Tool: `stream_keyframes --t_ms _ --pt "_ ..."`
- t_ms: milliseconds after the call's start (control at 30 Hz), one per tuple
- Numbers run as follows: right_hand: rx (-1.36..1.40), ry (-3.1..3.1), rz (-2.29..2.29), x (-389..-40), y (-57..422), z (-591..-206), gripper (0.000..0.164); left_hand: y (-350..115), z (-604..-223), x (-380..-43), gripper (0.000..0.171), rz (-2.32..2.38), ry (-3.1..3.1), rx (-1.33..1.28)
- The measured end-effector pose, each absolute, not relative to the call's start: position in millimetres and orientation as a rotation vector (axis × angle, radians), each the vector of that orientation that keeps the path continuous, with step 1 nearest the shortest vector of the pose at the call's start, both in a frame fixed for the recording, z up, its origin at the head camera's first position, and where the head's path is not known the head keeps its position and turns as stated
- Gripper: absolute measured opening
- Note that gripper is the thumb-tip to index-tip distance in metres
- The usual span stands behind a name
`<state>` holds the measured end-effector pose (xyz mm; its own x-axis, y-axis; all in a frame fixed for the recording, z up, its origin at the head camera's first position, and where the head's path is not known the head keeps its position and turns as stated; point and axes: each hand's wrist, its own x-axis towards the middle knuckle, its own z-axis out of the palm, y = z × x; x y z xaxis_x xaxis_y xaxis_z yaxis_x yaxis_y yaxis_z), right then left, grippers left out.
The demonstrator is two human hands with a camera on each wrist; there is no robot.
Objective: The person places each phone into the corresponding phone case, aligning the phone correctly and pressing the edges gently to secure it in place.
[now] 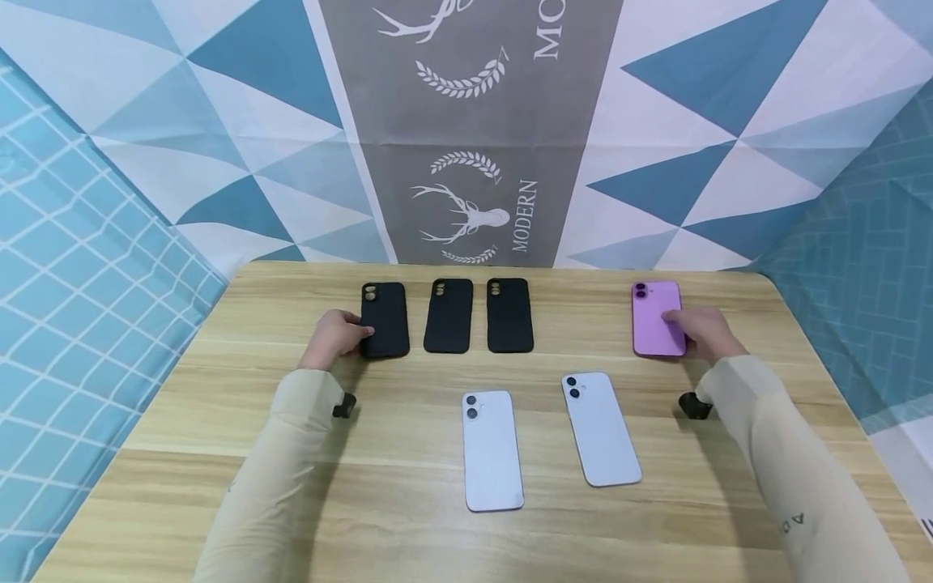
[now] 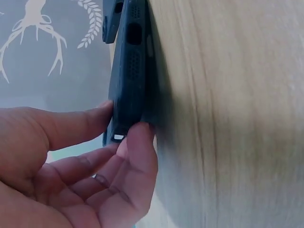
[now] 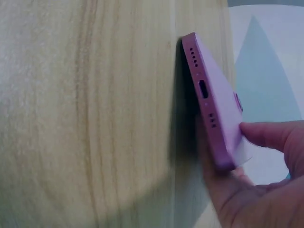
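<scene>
Pinching the leftmost black case (image 1: 386, 320) between thumb and bent fingers of the left hand (image 1: 335, 332), near the far edge of the counter (image 1: 219, 380); gripping the pink phone (image 1: 651, 330) likewise with the right hand (image 1: 705, 328), well apart. Looks early in the work: with the middle case (image 1: 448, 320), right case (image 1: 510, 317), left white phone (image 1: 493, 453) and right white phone (image 1: 601, 431) left untouched. Seen only by wrist views: the case's port opening (image 2: 134, 34), the phone's charging port (image 3: 203, 89) and fingers beneath both.

head: bright; soft shadows beside both sleeves (image 1: 262, 478); pale glare on table (image 1: 408, 542); wrist views: dimmer, softer
</scene>
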<state>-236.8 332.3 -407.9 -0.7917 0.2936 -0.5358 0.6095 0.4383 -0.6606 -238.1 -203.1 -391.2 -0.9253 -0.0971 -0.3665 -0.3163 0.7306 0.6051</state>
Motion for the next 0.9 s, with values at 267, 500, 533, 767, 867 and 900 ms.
stream_keyframes --t_ms 267,500,533,767,867,900 --pt "0.724 2.235 -1.541 -237.5 326.4 -408.5 0.068 -205.6 -392.3 -237.6 0.044 1.129 2.564 -0.335" --pt "0.697 2.224 -1.587 -235.9 320.9 -412.1 0.055 -208.8 -394.1 -235.5 0.045 1.267 2.491 -0.334" --pt "0.703 2.223 -1.592 -236.0 320.6 -412.5 0.054 -209.4 -394.0 -234.9 0.046 1.279 2.485 -0.331" --pt "0.719 2.184 -1.661 -237.1 318.0 -412.9 0.056 -216.2 -396.1 -232.2 0.046 1.387 2.465 -0.277" --pt "0.758 2.152 -1.71 -238.9 314.1 -412.4 0.059 -218.0 -396.4 -233.0 0.048 1.453 2.421 -0.285" --pt "0.775 2.141 -1.723 -239.6 312.8 -411.7 0.06 -218.2 -396.2 -233.4 0.049 1.475 2.399 -0.293"
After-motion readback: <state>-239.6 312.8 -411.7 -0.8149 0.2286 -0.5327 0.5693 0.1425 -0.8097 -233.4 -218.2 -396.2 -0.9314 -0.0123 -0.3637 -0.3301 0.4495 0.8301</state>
